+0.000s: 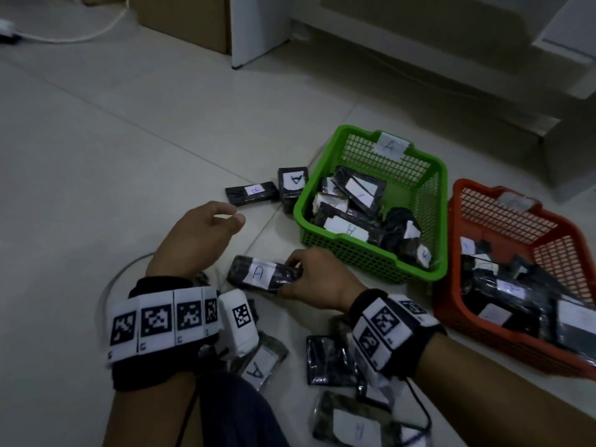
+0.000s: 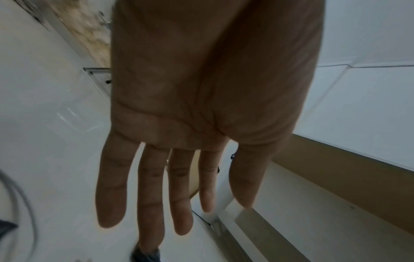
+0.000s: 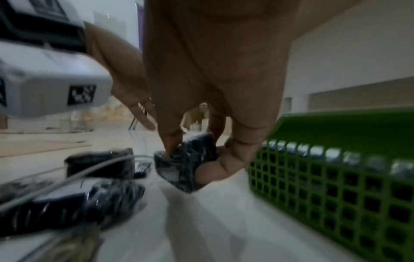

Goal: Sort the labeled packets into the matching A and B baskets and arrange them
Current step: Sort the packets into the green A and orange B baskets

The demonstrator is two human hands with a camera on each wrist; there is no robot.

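While my right hand [image 1: 317, 279] pinches one end of a black packet with an A label [image 1: 263, 274], thumb on one side and fingers on the other, I hold it a little above the floor [image 1: 96, 172], just beside the green basket [image 1: 325, 175]. In the right wrist view the fingers [image 3: 172, 140] curl onto the packet's dark wrap. My left hand [image 1: 196, 240] holds nothing. Its fingers [image 2: 154, 195] hang straight and a bit apart. The green basket has an A tag [image 1: 392, 146] and black packets inside. The red basket [image 1: 458, 304] sits next to it with more packets. Two packets lie on the floor by the green basket, one marked B [image 1: 251, 193] and one marked A [image 1: 293, 183]. More packets [image 1: 329, 361] lie near my wrists.
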